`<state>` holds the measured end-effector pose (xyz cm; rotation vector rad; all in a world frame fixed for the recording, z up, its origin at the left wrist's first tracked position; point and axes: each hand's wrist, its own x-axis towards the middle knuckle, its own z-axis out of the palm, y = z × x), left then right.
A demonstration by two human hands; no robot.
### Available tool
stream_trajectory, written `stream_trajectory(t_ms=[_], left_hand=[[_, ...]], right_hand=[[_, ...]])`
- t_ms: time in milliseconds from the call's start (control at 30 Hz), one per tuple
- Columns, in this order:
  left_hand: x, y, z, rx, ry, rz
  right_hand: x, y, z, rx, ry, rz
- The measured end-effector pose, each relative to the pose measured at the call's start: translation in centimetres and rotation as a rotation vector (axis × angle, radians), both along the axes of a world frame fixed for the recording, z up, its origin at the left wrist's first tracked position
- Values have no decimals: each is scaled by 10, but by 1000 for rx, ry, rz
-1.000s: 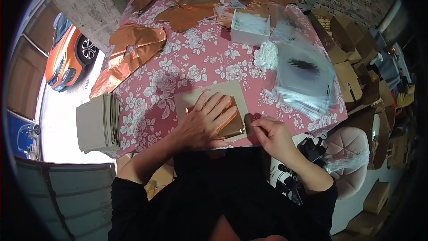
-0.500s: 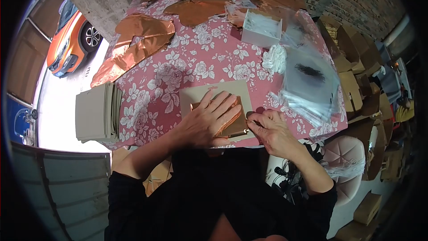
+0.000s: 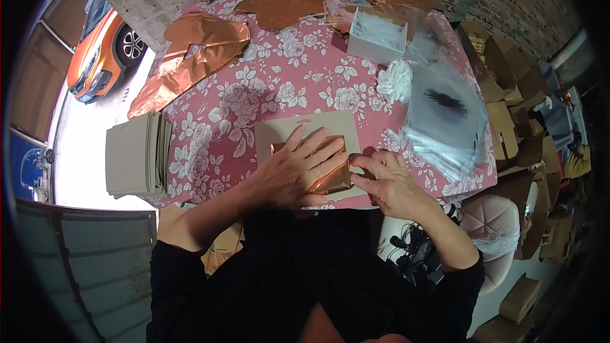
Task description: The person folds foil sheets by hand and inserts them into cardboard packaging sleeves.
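A folded copper foil balloon (image 3: 330, 181) lies on a grey-beige cardboard card (image 3: 270, 128) with a small hanging slot, near the table's front edge. My left hand (image 3: 298, 168) rests flat across the foil with its fingers spread, covering much of it. At the foil's right edge, the thumb and forefinger of my right hand (image 3: 391, 181) are pinched together on it. The other right fingers are curled, and the fingertips are partly hidden.
A stack of cards (image 3: 133, 155) stands at the left. Flat foil balloons (image 3: 210, 35) lie farther back. On the right are clear plastic bags (image 3: 438, 127), a crumpled white bundle (image 3: 395, 81) and a white box (image 3: 375, 47). Cardboard boxes (image 3: 505, 133) stand beside the table.
My right hand's fingertips have shifted slightly up along the foil's right edge. The small rolled edge at the foil's lower right now looks flatter. My left hand stays pressed on the foil.
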<state>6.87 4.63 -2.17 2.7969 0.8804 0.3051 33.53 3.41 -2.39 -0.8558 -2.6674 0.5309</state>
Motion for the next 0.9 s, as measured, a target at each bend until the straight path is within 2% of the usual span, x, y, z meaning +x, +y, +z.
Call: stream_trajectory(t_ms=[267,467,900], left_hand=[[0,2,0,25,33,-10],[2,1,2,24,-22,3],[4,3,3,24,37,-11]], right_hand=[[-4,21,3,101,-40,93],[-11,33,5,85,-105,156],[-1,17,4,60,-106,108]])
